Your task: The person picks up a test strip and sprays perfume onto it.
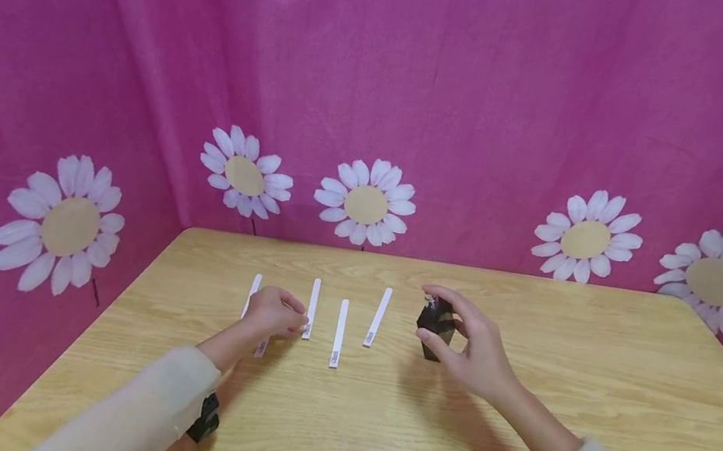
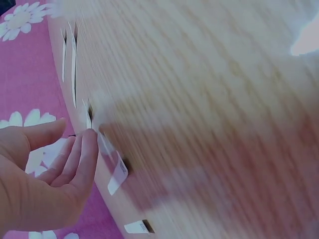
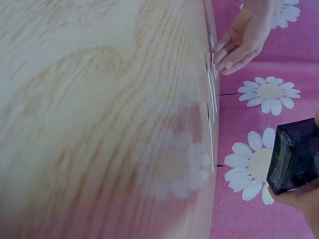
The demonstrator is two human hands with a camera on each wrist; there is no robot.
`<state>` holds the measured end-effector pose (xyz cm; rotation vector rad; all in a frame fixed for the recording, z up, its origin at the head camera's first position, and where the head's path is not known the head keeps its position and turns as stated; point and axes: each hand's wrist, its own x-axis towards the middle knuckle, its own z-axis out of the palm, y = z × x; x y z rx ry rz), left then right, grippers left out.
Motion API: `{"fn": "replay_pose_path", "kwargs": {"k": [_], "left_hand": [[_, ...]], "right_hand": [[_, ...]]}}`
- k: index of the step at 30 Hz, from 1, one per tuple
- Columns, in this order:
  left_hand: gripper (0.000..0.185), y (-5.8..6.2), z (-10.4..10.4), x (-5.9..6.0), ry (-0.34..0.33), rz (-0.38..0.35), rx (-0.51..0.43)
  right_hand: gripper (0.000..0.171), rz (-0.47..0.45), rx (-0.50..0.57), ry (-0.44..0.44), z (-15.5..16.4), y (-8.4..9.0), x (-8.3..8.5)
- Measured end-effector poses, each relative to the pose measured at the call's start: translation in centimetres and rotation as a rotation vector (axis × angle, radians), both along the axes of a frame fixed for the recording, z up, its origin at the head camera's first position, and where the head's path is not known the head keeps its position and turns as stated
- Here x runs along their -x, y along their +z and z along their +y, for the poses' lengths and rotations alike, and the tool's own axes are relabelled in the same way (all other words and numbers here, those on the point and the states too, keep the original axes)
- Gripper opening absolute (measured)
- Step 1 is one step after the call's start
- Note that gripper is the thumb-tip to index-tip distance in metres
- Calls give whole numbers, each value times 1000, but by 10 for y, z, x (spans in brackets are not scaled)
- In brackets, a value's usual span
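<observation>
Right hand [image 1: 480, 351] grips the small dark glass bottle [image 1: 435, 326] just right of the white paper strips [image 1: 339, 332]. Left hand [image 1: 273, 312] pinches one strip's end, so I'd keep the bottle upright and lift the strip gently.

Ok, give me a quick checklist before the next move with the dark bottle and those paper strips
1. Right hand has a grip on the dark bottle: ok, fingers and thumb curl round it.
2. Bottle cap off: cannot tell, fingers cover the top.
3. Left hand at a white strip: ok, fingertips reach it in the head view; whether it is pinched, cannot tell.
4. Other strips lying flat and apart on the table: ok.
5. Bottle lifted off the table: cannot tell from the head view.
</observation>
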<state>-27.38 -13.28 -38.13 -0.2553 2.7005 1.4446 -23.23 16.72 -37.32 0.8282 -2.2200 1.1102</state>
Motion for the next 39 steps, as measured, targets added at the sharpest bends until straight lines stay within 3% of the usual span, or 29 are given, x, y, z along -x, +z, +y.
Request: {"fn": "replay_pose_path", "kwargs": {"k": [6,16,27,31,39], "left_hand": [[19,1,8,-3,-99,55,33],[22,-4,25,-6,-176,99,67],[27,-10,40,-12,-217,54,147],[32,-9,44,-15,-244,74,179],[38,-7,47,-19,-222,100,232]], "right_hand": [[56,-9,-13,-6,3,0,2],[56,-6,-13,-3,4,1,0],[55,-11,-14,-10,8,1,-3],[55,-20,-16,-20,10,2,-4],[55,-16,-29,-26,16,1,-6]]}}
